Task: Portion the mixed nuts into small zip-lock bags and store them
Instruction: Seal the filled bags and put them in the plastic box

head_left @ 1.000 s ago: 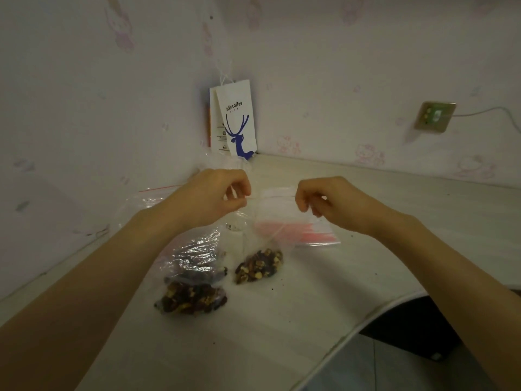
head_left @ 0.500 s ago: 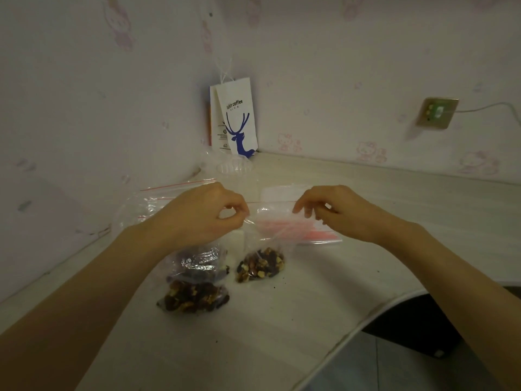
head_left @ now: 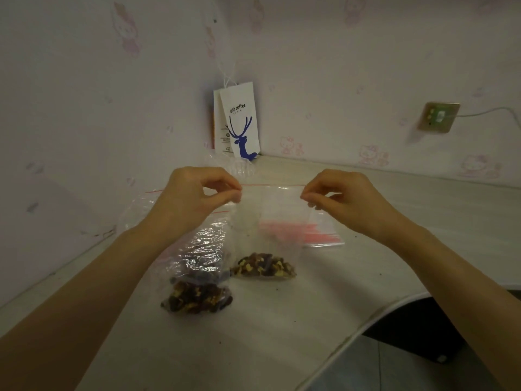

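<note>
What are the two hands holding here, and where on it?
Both hold one small zip-lock bag by its top zip edge: the left hand pinches the left corner, the right hand the right. The nuts sit at its bottom.

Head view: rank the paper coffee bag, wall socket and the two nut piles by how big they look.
1. Coffee bag
2. Left nut pile and right nut pile: look alike, and the left is nearer the camera, so unranked
3. Wall socket

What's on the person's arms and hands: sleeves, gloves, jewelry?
Nothing visible. The left hand and right hand are bare: no gloves, and no rings or watch in view. Both forearms are uncovered up to the frame edge, with no sleeves showing.
</note>
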